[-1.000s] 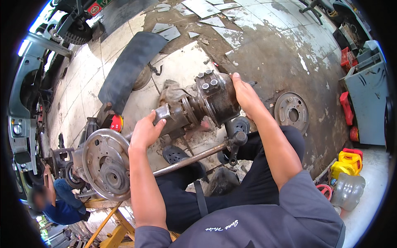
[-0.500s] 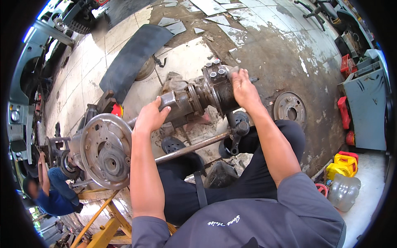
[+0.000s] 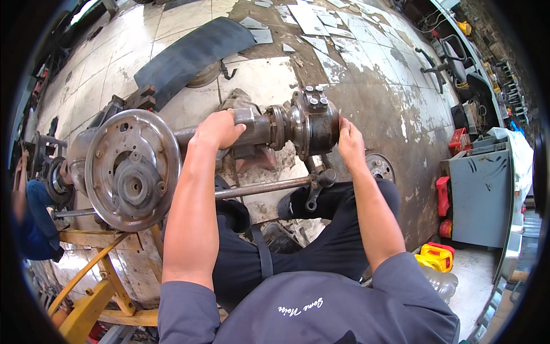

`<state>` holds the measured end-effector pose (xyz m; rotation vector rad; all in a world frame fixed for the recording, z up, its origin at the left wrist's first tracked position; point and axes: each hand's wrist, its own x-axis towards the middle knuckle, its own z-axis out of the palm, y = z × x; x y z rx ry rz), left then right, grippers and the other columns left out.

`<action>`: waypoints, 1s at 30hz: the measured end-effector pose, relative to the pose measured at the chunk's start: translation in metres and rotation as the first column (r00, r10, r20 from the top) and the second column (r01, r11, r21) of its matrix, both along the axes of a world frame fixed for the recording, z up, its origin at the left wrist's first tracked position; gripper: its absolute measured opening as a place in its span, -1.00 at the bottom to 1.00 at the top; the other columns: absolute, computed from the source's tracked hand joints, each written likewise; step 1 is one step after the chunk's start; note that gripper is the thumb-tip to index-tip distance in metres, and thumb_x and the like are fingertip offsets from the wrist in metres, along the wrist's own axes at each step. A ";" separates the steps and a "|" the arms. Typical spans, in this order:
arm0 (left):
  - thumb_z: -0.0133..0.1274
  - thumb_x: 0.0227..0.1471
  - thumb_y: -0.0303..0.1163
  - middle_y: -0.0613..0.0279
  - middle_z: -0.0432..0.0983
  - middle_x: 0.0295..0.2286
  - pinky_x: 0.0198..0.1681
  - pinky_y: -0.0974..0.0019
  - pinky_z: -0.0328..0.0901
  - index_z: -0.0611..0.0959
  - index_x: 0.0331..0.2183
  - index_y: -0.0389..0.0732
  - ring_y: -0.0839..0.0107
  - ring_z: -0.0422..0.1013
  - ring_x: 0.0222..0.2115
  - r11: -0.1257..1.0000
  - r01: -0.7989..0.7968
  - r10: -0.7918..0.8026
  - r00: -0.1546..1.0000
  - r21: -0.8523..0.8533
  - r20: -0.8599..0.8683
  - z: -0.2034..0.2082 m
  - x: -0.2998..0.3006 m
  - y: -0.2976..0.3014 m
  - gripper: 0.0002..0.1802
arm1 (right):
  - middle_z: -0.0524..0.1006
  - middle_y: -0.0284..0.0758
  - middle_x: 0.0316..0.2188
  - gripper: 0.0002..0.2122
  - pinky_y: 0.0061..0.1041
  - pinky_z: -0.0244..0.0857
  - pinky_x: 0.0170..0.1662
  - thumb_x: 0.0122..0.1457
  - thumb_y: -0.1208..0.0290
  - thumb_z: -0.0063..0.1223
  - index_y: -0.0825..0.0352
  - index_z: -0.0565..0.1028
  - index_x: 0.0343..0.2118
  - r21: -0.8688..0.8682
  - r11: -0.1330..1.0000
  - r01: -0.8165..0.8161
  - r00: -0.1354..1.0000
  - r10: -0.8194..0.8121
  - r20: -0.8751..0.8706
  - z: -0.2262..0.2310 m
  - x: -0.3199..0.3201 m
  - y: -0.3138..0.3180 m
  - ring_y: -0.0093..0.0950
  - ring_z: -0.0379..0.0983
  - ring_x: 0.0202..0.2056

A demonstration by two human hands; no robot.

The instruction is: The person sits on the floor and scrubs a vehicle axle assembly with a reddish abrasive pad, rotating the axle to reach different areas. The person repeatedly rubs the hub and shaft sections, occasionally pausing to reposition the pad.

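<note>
A greasy vehicle axle housing [image 3: 260, 128] runs across the floor in front of me. My left hand [image 3: 220, 131] grips over its top beside a squared bracket. At the right end sits a rounded steering knuckle [image 3: 324, 131] with several shiny bolts on top. My right hand [image 3: 350, 141] is at the knuckle's outer face, fingers stretched along it; whether the fingertips press on it is hard to see. Nearer me a steel tie rod [image 3: 266, 188] ends in a joint [image 3: 325, 179] below the knuckle. Left of my forearm stands a round backing plate [image 3: 103, 160].
A yellow stand [image 3: 91, 309] is at lower left, with another person [image 3: 34, 223] beyond it. A black curved panel [image 3: 195, 57] and broken tiles [image 3: 309, 20] lie farther off. A second round plate [image 3: 379, 165] and a grey cabinet [image 3: 480, 195] are at right.
My right hand has slid from the knuckle's upper end down along its outer face. My left hand stays on the axle housing. The view has shifted, bringing more of the right side in.
</note>
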<state>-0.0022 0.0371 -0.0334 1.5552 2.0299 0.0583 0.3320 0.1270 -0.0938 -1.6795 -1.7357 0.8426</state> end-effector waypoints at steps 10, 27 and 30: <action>0.02 0.16 -0.07 -0.24 0.54 -0.11 0.08 0.06 0.30 0.49 0.07 -0.38 -0.07 0.44 -0.03 0.999 0.031 -0.031 0.999 -0.029 -0.025 0.005 0.001 0.001 -0.38 | 0.34 -0.10 0.19 -0.13 -0.39 0.04 0.27 0.30 -0.31 -0.41 0.59 0.24 0.22 -0.305 0.951 -0.045 0.984 -0.009 -0.176 0.019 -0.006 -0.008 -0.35 0.25 0.20; 0.05 0.13 -0.05 -0.14 0.57 -0.13 0.04 0.00 0.34 0.53 -0.02 -0.32 -0.02 0.47 -0.05 0.999 -0.020 0.015 0.994 -0.050 -0.106 -0.004 0.006 0.007 -0.44 | 0.40 -0.14 0.18 -0.43 -0.43 0.07 0.27 0.45 0.07 -0.52 0.48 0.34 0.20 -0.354 0.933 0.062 0.848 -0.237 -0.475 -0.015 -0.002 -0.021 -0.36 0.27 0.22; 0.04 0.13 -0.04 -0.12 0.58 -0.13 0.03 0.00 0.35 0.53 -0.02 -0.30 -0.01 0.48 -0.05 0.997 -0.049 0.043 0.995 -0.064 -0.091 0.000 0.005 0.008 -0.44 | 0.40 -0.17 0.18 -0.45 -0.42 0.07 0.26 0.45 0.08 -0.52 0.42 0.34 0.22 -0.373 0.927 0.027 0.780 -0.254 -0.573 0.004 -0.011 -0.029 -0.38 0.29 0.20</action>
